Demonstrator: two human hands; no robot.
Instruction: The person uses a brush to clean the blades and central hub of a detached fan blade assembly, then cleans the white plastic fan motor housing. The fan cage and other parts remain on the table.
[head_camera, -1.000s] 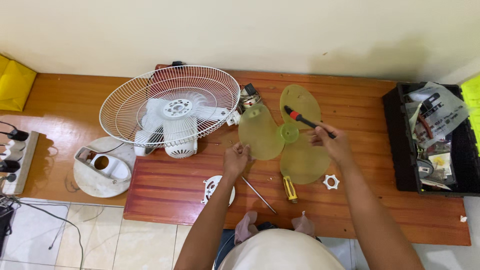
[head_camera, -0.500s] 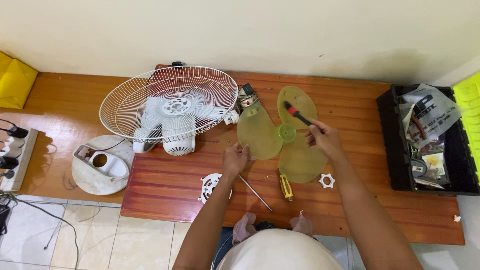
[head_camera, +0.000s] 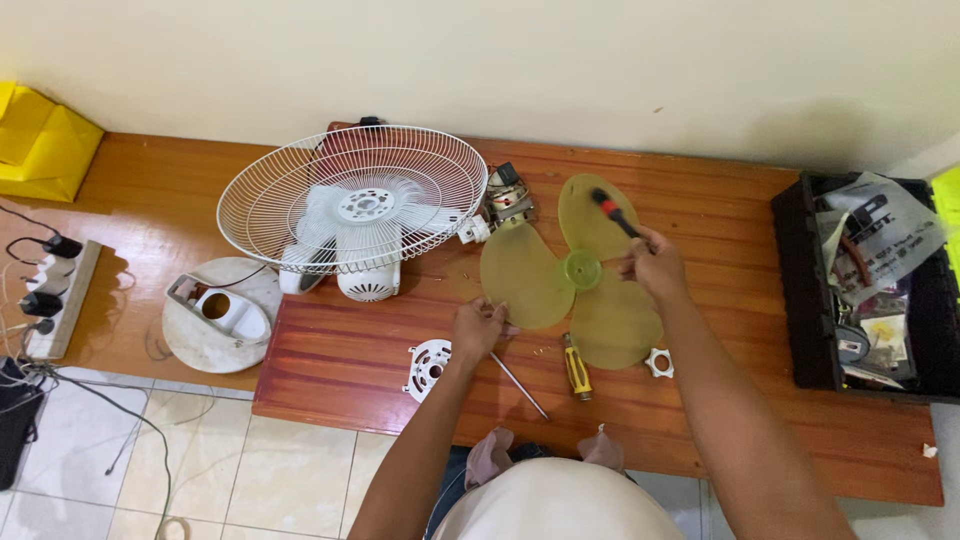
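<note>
In the head view, a translucent yellow-green fan blade (head_camera: 570, 280) is seen lying flat on the wooden table (head_camera: 780, 400), just right of a white wire fan guard (head_camera: 352, 195). Its near-left lobe is pinched at the edge by the left hand (head_camera: 478, 328), while a red-and-black brush (head_camera: 612, 212) is gripped in the closed right hand (head_camera: 652, 268), its tip over the far lobe. A yellow-handled screwdriver (head_camera: 577, 368) and a white plastic nut (head_camera: 658, 362) are lying beside the blade's near lobe.

We note a white wire fan guard (head_camera: 352, 195), a round fan base (head_camera: 215, 315), a yellow-handled screwdriver (head_camera: 576, 368), a black toolbox (head_camera: 805, 290) and a power strip (head_camera: 62, 300).
</note>
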